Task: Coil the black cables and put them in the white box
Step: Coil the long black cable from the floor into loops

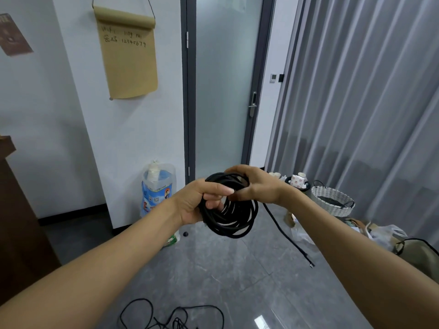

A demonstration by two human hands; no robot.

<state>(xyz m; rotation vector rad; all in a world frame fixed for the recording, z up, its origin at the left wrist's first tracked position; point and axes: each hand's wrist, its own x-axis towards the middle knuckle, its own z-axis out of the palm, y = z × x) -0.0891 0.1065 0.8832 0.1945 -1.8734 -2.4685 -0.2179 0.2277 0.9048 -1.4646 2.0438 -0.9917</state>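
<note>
Black cable coil (231,210), centre frame: left hand (197,203) grips its 9 o'clock side, right hand (256,186) grips the 1 o'clock edge. Loose tail hangs toward 5 o'clock; further black cables (171,314) on the floor at 6 o'clock.

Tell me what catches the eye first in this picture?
First, the coil of black cable held up mid-frame: the left hand grips its left side, the right hand holds its top, and a loose tail hangs toward the grey floor. More black cable lies tangled on the floor at the bottom edge. On the wall upper left hangs a tan paper scroll with handwriting.
</note>
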